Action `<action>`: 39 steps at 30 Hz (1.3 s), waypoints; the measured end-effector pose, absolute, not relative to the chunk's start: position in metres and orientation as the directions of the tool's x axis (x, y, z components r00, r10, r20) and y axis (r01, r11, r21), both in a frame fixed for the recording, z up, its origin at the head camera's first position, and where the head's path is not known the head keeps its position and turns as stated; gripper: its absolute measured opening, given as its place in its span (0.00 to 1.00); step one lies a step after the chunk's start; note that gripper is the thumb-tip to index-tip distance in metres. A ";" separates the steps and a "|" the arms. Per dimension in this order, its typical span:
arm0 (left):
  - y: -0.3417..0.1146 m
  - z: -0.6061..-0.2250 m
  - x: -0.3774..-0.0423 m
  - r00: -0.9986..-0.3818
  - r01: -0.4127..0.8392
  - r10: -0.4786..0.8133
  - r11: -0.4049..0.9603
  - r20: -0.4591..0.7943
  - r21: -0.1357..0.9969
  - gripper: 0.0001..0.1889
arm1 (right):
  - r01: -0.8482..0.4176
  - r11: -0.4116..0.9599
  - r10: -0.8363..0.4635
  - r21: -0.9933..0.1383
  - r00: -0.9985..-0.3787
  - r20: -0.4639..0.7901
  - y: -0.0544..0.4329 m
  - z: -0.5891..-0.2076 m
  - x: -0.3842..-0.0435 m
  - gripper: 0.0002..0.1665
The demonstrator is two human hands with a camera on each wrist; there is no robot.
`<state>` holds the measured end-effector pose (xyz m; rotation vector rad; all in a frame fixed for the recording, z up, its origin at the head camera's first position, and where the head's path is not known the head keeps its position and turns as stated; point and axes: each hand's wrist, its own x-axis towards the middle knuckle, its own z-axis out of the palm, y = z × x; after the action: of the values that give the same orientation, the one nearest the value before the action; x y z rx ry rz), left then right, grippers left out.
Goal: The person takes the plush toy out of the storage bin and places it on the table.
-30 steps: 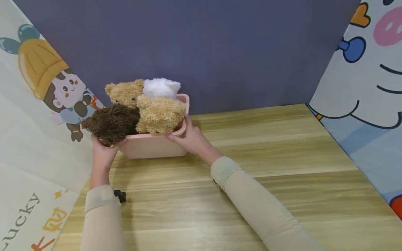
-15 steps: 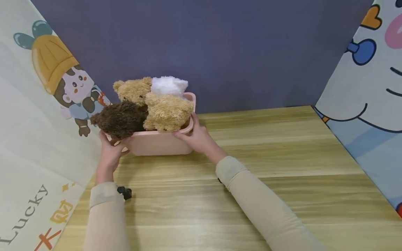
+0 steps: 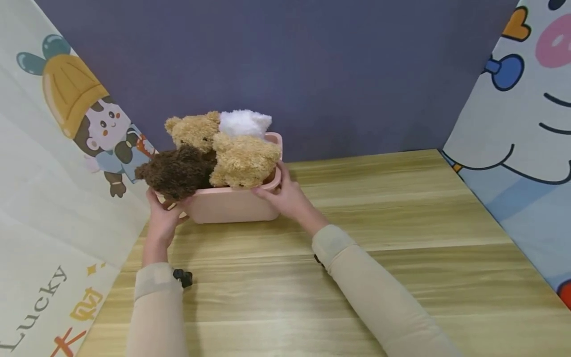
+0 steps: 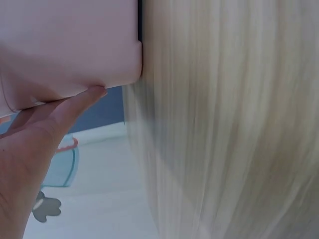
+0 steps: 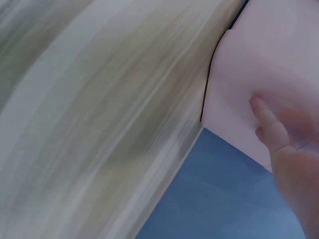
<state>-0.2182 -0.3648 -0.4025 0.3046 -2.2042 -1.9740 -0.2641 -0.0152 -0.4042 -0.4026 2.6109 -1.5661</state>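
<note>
Grey word [image 3: 41,302]: "Lucky", on the white panel [image 3: 67,218] along the desk's [image 3: 379,208] left edge.
Yellow character [image 3: 86,304]: 财, same panel.
Red character [image 3: 66,342]: below it, cut off, illegible to me.

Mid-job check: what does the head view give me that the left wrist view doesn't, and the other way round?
Only the head view shows the dark brown plush, the two tan plushes and the white plush piled in the bin, plus the right hand.

Only the left wrist view shows the dark strip between part of the bin's base and the wood.

Both show the pink bin, the left hand touching it, the wooden table and the printed side panel.
</note>
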 end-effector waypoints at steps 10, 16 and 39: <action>-0.332 -0.408 -0.220 -0.968 -0.015 -0.252 0.058 0.000 0.998 0.55 | -0.245 0.410 -0.251 -0.878 -0.956 0.149 0.016 -0.413 -0.271 0.70; -0.316 -0.408 -0.225 -0.974 -0.022 -0.226 0.081 -0.003 0.996 0.60 | -0.272 0.419 -0.248 -0.866 -0.952 0.179 0.037 -0.410 -0.277 0.67; -0.328 -0.403 -0.221 -0.960 -0.025 -0.279 0.161 0.021 0.987 0.57 | -0.277 0.417 -0.371 -0.866 -0.921 0.116 0.026 -0.402 -0.277 0.69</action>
<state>-0.2212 -0.3278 -0.4034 0.2980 -2.2339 -1.8921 -0.2774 0.0258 -0.4023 -0.5876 2.5643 -1.5397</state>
